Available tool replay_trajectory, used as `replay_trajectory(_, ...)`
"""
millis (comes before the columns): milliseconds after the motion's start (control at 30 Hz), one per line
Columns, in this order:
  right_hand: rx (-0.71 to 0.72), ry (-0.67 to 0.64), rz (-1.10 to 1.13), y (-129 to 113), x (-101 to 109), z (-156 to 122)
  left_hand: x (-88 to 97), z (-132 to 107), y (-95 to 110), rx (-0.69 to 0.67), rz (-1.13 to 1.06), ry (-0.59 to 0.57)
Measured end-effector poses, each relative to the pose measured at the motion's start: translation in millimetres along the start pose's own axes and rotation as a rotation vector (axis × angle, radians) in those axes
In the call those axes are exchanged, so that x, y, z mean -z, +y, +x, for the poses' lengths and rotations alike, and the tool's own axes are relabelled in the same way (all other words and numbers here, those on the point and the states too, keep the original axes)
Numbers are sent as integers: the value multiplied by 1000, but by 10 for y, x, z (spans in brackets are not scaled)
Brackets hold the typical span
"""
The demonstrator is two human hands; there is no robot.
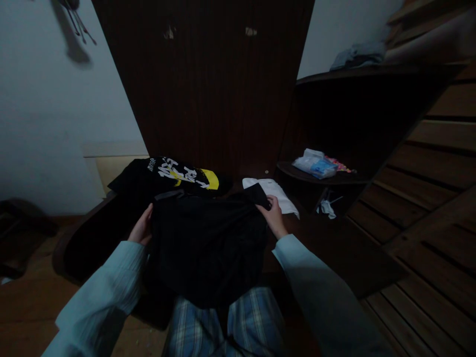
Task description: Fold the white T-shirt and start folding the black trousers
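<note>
A black garment hangs between my two hands over my lap in dim light. My left hand grips its left edge, fingers closed on the cloth. Its upper right corner is pinched by my right hand. Both arms wear light blue sleeves, and plaid trousers show below the garment. Just beyond it lies a folded black shirt with white and yellow print on a dark surface.
A white cloth lies to the right of the printed shirt. A low dark shelf carries a plastic packet. Slatted wooden boards rise at the right. A dark wooden panel stands behind.
</note>
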State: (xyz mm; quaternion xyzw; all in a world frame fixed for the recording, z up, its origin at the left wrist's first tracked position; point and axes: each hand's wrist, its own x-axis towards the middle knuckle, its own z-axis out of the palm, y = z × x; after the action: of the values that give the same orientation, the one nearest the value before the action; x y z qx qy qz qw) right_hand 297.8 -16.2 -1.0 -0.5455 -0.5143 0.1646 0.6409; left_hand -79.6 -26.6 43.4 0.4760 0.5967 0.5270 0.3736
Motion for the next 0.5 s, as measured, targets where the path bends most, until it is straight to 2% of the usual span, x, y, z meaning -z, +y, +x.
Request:
replay_trajectory(100,142,-133,-144,93,54,6,-44,-75,-96,114,10,-158)
replay_trajectory(133,175,-170,-194,126,67,12,-67,-104,-151,108,43,-176)
replay_trajectory(267,209,-252,-309,146,84,-7,-157,-102,-368,-81,186,-118)
replay_trajectory(367,148,-280,-237,26,81,-129,-219,-5,-438,-180,239,-80)
replay_trajectory(500,-60,-354,-119,-137,128,-450,-252,97,-450,-216,317,-64)
